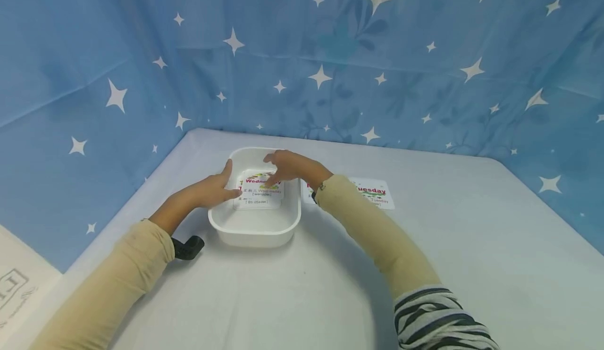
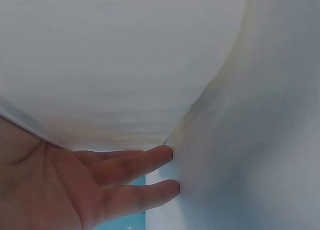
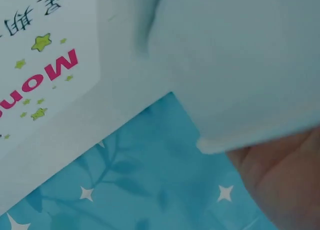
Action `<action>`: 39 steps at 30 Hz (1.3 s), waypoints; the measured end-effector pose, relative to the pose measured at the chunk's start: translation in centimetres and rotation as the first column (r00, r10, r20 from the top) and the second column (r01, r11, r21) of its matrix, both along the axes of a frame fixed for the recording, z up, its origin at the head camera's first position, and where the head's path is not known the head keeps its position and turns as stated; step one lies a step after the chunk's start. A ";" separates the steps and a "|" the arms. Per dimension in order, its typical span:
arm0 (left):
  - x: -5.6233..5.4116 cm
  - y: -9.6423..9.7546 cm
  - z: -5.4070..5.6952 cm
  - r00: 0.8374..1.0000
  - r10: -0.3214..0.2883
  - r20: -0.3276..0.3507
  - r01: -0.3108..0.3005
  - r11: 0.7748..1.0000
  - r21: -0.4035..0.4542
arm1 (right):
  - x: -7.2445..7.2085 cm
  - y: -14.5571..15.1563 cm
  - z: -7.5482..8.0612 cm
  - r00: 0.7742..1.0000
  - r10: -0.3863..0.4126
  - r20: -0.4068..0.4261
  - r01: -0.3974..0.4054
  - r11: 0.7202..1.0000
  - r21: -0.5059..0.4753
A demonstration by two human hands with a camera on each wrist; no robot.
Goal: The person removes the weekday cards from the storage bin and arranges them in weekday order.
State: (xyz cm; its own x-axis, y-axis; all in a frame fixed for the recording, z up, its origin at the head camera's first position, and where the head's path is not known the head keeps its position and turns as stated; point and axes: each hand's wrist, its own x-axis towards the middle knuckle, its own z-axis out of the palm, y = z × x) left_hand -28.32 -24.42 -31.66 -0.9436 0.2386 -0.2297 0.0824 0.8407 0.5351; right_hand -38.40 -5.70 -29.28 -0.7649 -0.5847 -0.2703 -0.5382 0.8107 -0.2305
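A white plastic basin [image 1: 255,240] holds cards. On top lies a Wednesday card [image 1: 259,191], overlapping another card [image 1: 258,203] beneath it. My left hand [image 1: 207,188] is at the basin's left rim, thumb reaching over it toward the cards. In the left wrist view its other fingers [image 2: 132,167] extend fairly straight along the basin's outside. Over the far right rim, my right hand [image 1: 292,167] reaches in; its thumb is above the Wednesday card, spread from a finger. Whether it touches the card cannot be told. The basin wall [image 3: 240,60] hides those fingertips in the right wrist view.
Right of the basin a Tuesday card [image 1: 377,193] lies on the white tablecloth [image 1: 448,208], partly behind my right sleeve. A Monday card [image 3: 45,85] lies beside the basin. A blue starry cloth [image 1: 302,51] hangs behind. At lower left is a pale printed item [image 1: 23,282].
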 end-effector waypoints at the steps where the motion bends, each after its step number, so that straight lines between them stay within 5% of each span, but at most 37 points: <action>1: 0.0 -0.1 -0.1 1.000 0.003 0.000 -0.003 1.000 0.002 | -0.1 -0.2 -0.3 1.000 -0.006 0.002 0.006 0.999 0.039; 8: 0.1 0.0 -0.1 1.000 0.003 0.000 -0.003 1.000 0.020 | -0.5 -1.1 -1.6 0.999 0.012 -0.044 -0.004 0.984 0.180; 15: 0.0 -0.1 0.2 1.000 -0.007 -0.004 0.007 1.000 0.023 | -0.1 -1.1 -1.4 0.996 -0.077 0.043 0.069 0.984 0.163; 24: -0.1 -0.2 -0.3 1.000 0.011 0.005 -0.011 0.999 0.031 | -0.3 -1.1 -1.4 1.000 -0.014 -0.001 0.014 0.985 0.170; 30: -0.1 -0.2 -0.2 1.000 0.002 -0.005 -0.002 1.000 0.008 | -0.7 -0.5 -1.6 0.998 0.013 -0.056 -0.015 0.999 -0.029; 34: -0.2 -0.3 -0.1 1.000 0.009 -0.004 -0.009 1.000 0.002 | -0.9 0.0 -1.6 0.999 -0.014 -0.036 0.007 0.981 -0.192; 39: -0.2 -0.1 0.0 1.000 0.008 -0.003 -0.008 1.000 -0.009 | -1.0 0.7 -1.6 0.998 0.010 -0.070 -0.028 0.966 -0.256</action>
